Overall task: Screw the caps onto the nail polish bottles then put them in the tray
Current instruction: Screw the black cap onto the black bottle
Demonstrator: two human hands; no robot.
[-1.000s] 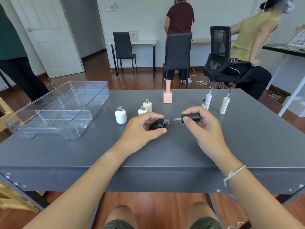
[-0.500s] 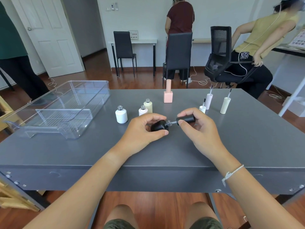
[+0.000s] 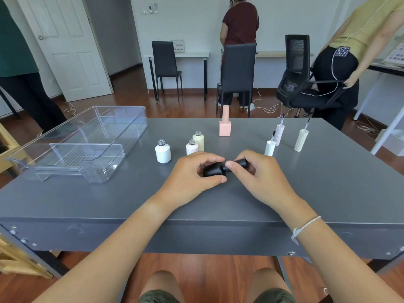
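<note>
Matte black against a grey desk (image 3: 306, 189): in the head view, the left hand (image 3: 192, 173) pinches a black bottle (image 3: 213, 169) lying on its side just above the near middle of the surface, while the right hand (image 3: 255, 173) pinches a black cap (image 3: 240, 164) between thumb and fingers, seated at the bottle's neck. The step in hand appears to be threading the cap on. It would go best with bottle and cap held along one line so the thread catches straight, the left hand steady and the right turning until snug.

Counted on the desk: one black bottle in the hands; three open bottles just beyond them, a white bottle (image 3: 162, 151), a small white bottle (image 3: 192, 147) and a cream bottle (image 3: 198, 140); one pink bottle (image 3: 225, 125), already capped, farther off. Three loose caps stand brush-up at the right: a short white cap (image 3: 269, 148), a tall white cap (image 3: 279, 134), a ribbed cream cap (image 3: 301, 140). One clear tray (image 3: 122, 149) sits far left, nothing in it.
</note>
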